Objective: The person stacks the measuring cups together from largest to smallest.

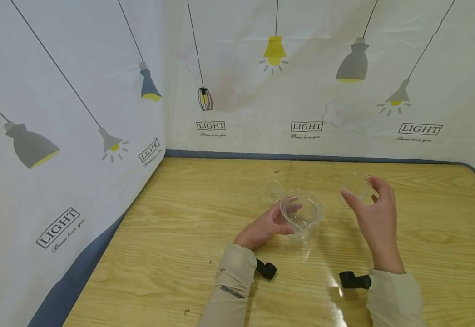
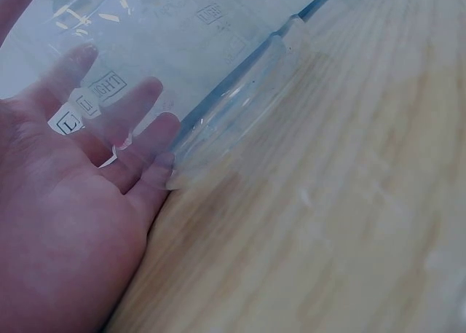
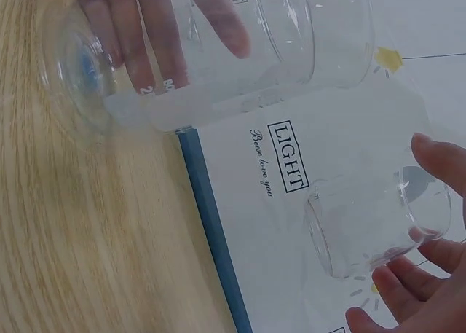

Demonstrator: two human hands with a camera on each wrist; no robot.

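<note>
My left hand (image 1: pixel 264 227) holds a large clear vessel (image 1: pixel 309 225) from its left side, thumb on the near wall and fingers spread behind. The vessel stands upright on the table with its wide round mouth up, and white print (image 3: pixel 156 87) shows on its wall in the right wrist view. In the left wrist view, the left fingers (image 2: pixel 120 129) show through the transparent wall. To the right, my right hand (image 1: pixel 378 215) grips a smaller clear cup (image 1: pixel 353 193) between thumb and fingertips, above the table. That cup (image 3: pixel 357 224) looks short and straight-sided in the right wrist view.
Another small clear round item (image 1: pixel 273 188) sits on the wooden table (image 1: pixel 172 236) behind the left hand. White curtains (image 1: pixel 245 136) printed with lamps border the back and left of the table. Black mounts (image 1: pixel 353 280) stick out from both sleeves.
</note>
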